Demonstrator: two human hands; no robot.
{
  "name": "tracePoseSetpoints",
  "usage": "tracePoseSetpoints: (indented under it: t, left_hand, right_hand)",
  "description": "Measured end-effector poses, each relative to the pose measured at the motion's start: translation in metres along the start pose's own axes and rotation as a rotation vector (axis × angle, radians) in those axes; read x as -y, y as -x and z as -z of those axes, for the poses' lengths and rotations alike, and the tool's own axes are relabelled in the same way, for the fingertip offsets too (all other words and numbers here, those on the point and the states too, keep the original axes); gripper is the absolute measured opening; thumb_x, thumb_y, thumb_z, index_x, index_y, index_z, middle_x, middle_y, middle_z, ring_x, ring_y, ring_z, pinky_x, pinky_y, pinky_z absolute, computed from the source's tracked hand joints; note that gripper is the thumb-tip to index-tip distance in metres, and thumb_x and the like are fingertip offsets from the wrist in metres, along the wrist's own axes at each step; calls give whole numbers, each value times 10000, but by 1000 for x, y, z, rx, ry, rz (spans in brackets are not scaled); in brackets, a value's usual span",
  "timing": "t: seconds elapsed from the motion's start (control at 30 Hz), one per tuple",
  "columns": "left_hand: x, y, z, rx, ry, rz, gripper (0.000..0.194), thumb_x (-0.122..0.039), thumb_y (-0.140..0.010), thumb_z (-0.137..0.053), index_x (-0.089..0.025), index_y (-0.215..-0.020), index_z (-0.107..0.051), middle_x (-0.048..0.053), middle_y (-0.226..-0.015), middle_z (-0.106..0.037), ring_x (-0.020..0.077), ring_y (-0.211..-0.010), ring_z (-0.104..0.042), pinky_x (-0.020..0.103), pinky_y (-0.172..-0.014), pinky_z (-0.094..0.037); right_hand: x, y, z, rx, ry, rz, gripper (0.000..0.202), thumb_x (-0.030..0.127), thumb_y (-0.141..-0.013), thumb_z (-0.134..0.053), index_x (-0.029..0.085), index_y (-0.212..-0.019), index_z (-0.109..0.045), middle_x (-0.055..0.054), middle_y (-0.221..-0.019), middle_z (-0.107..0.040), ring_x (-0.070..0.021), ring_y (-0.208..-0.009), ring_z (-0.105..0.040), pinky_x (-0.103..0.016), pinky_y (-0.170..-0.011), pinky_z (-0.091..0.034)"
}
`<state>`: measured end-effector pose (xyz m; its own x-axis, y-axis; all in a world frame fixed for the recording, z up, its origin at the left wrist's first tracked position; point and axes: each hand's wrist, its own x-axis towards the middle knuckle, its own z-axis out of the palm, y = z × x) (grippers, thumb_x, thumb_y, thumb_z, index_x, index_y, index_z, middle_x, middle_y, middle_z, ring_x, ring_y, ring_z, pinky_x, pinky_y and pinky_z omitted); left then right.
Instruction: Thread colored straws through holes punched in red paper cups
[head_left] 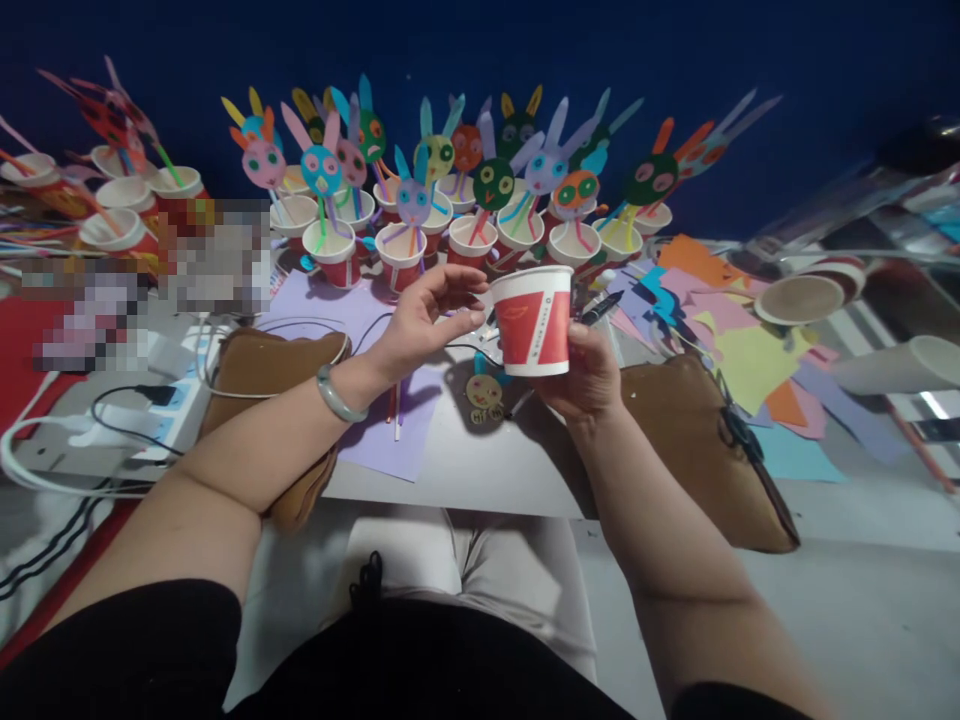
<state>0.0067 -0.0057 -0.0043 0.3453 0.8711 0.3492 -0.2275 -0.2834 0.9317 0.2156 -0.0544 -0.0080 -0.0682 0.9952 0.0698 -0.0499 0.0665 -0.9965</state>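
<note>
A red and white paper cup [534, 325] is held upright above the table by my right hand [589, 375], whose fingers wrap round its lower right side. To the left of the cup, my left hand [439, 320] hangs with its fingers apart and nothing in them; its fingertips come close to the cup's rim. Below the cup, a round yellowish paper face [484, 390] with blue ears lies on the table. Purple paper [397, 440] and thin straws [395, 412] lie under and in front of my left hand.
Several paper cups [330, 245] with rabbit faces on straws line the back. Brown pouches [277, 365] [682, 430] lie left and right. Coloured paper scraps [750, 370] and stacked cups [799, 298] are at the right. A power strip [176, 405] with cables sits at the left.
</note>
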Motion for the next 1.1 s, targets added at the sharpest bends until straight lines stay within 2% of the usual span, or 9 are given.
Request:
tracePoseSetpoints:
  t: [0.13, 0.23, 0.37, 0.6, 0.77, 0.93, 1.1]
  left_hand:
    - [-3, -1, 0, 41, 0, -2, 715, -642, -653, -914, -208, -1160, -658, 113, -1196, -725, 251, -1166, -710, 379, -1022, -555]
    - [-4, -3, 0, 76, -7, -32, 816, -629, -572, -960, -213, -1203, -652, 123, -1268, -707, 282, -1243, -688, 395, -1067, -539]
    - [1, -4, 0, 102, -25, -26, 867, -601, -533, -986, -202, -1228, -657, 131, -1269, -715, 282, -1222, -695, 393, -1064, -544]
    - [4, -4, 5, 161, 10, 146, 754, -519, -578, -992, -176, -1175, -684, 115, -1170, -751, 229, -1089, -720, 352, -977, -566]
    - [0, -4, 6, 219, 29, 153, 770, -473, -576, -1001, -172, -1206, -674, 125, -1207, -745, 237, -1082, -723, 368, -969, -568]
    - [4, -2, 5, 253, 19, 139, 858, -458, -520, -1022, -164, -1234, -647, 122, -1205, -740, 262, -1123, -705, 375, -975, -558]
    - [3, -1, 5, 262, 7, 169, 778, -466, -578, -1000, -167, -1198, -637, 109, -1155, -747, 238, -1081, -703, 359, -937, -554]
  right_hand:
    - [-15, 1, 0, -65, 239, 279, 647, 771, -666, -779, 280, -808, -382, 37, -752, -435, -166, -661, -458, -353, -637, -473]
    - [-23, -1, 1, -86, 367, 384, 688, 733, -665, -813, 277, -792, -314, 44, -769, -394, -148, -685, -403, -320, -640, -425]
    - [-25, -1, 1, -135, 463, 420, 606, 700, -713, -798, 274, -843, -387, 30, -802, -436, -167, -749, -464, -330, -674, -450]
    - [-18, 2, -3, -186, 519, 450, 609, 677, -696, -838, 273, -817, -398, 30, -779, -419, -172, -718, -436, -362, -670, -451]
    - [-15, 6, -5, -151, 574, 457, 565, 627, -716, -838, 268, -825, -416, 29, -770, -422, -166, -702, -417, -352, -650, -426]
    - [-15, 6, -6, -101, 564, 544, 535, 597, -709, -859, 246, -920, -515, 26, -802, -504, -132, -657, -412, -312, -579, -401]
    - [-15, 6, -5, -101, 546, 502, 543, 600, -708, -881, 245, -877, -508, 30, -767, -492, -141, -668, -436, -324, -586, -437]
